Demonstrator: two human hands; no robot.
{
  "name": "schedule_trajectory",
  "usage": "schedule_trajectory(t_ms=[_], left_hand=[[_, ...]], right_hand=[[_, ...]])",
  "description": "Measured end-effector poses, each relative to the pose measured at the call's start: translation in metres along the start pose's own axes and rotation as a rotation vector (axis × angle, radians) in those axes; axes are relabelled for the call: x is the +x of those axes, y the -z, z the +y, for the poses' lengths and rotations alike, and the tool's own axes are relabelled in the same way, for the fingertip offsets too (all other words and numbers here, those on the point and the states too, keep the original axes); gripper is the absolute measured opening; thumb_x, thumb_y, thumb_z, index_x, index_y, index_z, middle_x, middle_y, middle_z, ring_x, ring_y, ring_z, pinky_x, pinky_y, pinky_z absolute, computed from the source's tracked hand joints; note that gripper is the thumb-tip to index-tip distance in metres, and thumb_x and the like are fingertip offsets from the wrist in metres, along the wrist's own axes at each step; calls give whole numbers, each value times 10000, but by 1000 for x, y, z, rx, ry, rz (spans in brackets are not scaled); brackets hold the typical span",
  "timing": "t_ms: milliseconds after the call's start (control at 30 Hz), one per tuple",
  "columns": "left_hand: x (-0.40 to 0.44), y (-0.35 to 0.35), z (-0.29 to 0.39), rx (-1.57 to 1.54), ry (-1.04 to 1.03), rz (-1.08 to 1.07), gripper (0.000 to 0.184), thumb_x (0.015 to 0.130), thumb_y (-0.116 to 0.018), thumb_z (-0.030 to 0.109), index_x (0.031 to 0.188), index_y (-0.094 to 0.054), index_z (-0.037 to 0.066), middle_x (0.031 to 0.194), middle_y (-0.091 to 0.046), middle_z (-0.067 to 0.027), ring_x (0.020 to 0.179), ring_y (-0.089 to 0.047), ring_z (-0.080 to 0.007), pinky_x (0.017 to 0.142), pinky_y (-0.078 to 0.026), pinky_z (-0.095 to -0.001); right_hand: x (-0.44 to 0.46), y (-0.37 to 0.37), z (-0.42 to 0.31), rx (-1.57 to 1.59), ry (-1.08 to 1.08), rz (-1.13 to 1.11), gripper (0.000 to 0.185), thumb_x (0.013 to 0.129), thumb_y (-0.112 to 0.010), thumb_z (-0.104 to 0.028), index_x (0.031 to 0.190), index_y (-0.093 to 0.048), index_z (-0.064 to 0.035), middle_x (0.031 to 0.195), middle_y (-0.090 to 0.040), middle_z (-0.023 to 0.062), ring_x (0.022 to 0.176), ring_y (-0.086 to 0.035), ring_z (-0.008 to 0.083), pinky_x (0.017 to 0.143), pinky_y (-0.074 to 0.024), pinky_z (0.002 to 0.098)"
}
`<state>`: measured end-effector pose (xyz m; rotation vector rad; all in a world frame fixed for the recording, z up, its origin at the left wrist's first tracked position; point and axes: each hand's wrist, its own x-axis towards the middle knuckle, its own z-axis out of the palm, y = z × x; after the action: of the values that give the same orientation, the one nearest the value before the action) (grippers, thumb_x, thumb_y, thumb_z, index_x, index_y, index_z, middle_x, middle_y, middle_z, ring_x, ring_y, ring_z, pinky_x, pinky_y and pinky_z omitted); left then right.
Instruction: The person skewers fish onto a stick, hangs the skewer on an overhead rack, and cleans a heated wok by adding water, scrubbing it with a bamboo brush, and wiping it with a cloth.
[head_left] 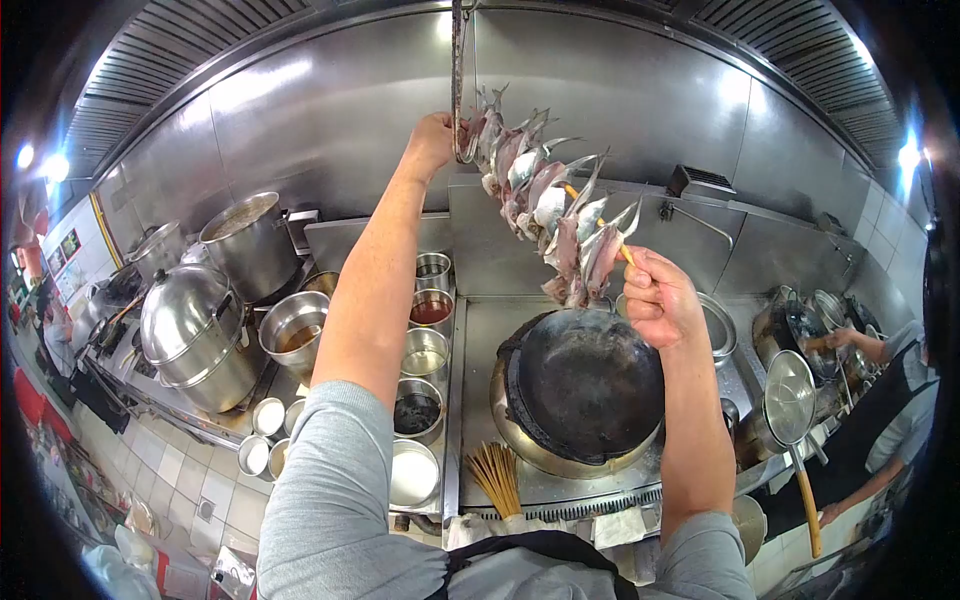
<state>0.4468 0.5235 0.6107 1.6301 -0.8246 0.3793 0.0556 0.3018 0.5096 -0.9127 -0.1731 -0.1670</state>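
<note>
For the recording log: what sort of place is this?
Most likely a commercial kitchen, perhaps a restaurant's. The signs are a broad blackened wok, a tall metal stockpot and a row of steel containers, several holding liquids.

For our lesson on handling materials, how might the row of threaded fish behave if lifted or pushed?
The fish would probably feel slippery, as their silvery surfaces look shiny. Hanging bunched along the yellow rod, they may swing or shift together when pushed. The rod itself seems likely to stay stiff, since its visible parts look straight.
</note>
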Motion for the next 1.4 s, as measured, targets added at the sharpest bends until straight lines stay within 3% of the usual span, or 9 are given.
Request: schedule_trajectory(t_ms=[67,267,567,967,1067,1167,1400], left_hand=[[-10,4,8,347,-149,104,210,954,-653,191,940,-723,-6,776,-711,-96,738,-661,-168,689,-507,-341],[-43,8,34,382,-237,152,243,963,-628,233,995,-737,19,770,-694,-117,728,-651,-246,705,-498,-372],[-51,5,38,50,-51,69,281,1015,-590,276,1030,-746,42,766,-664,-4,674,-534,-80,607,-406,-275],[-39,4,29,-98,-27,-49,303,1009,-618,264,1072,-731,-10,846,-696,-35,729,-585,-111,683,-460,-267],[-35,-3,18,-211,3,10,302,997,-635,245,1091,-732,-25,894,-717,-57,774,-611,-114,731,-484,-264],[-57,-7,43,-124,31,103,296,982,-659,226,1112,-732,-30,930,-733,-73,809,-627,-109,770,-498,-266],[-44,-6,31,-193,37,43,211,978,-667,181,993,-729,-21,791,-650,-12,728,-578,-102,659,-445,-272]], right_hand=[[3,-1,-1,-25,10,22,173,1022,-555,-146,1112,-606,-6,699,-503,-46,458,-317,-12,364,-218,165],[10,0,-3,-70,51,66,175,1023,-565,-147,1113,-606,-2,707,-515,-42,458,-322,-13,368,-216,168],[18,-1,0,-111,77,84,166,1020,-578,-143,1103,-609,-3,709,-518,-35,465,-342,-10,374,-226,171],[16,-11,-5,-132,78,66,143,1022,-579,-141,1101,-607,-24,710,-507,-41,464,-332,-9,373,-227,167],[11,-15,-9,-179,61,77,146,1021,-581,-139,1100,-606,-19,708,-508,-40,461,-334,-11,371,-226,168],[6,-15,-12,-200,39,69,143,1018,-583,-138,1088,-603,-15,706,-510,-37,462,-339,-12,370,-227,168],[-1,-12,-4,-232,15,84,104,1005,-579,-115,1049,-594,-21,706,-512,-30,463,-338,-6,380,-223,172]])
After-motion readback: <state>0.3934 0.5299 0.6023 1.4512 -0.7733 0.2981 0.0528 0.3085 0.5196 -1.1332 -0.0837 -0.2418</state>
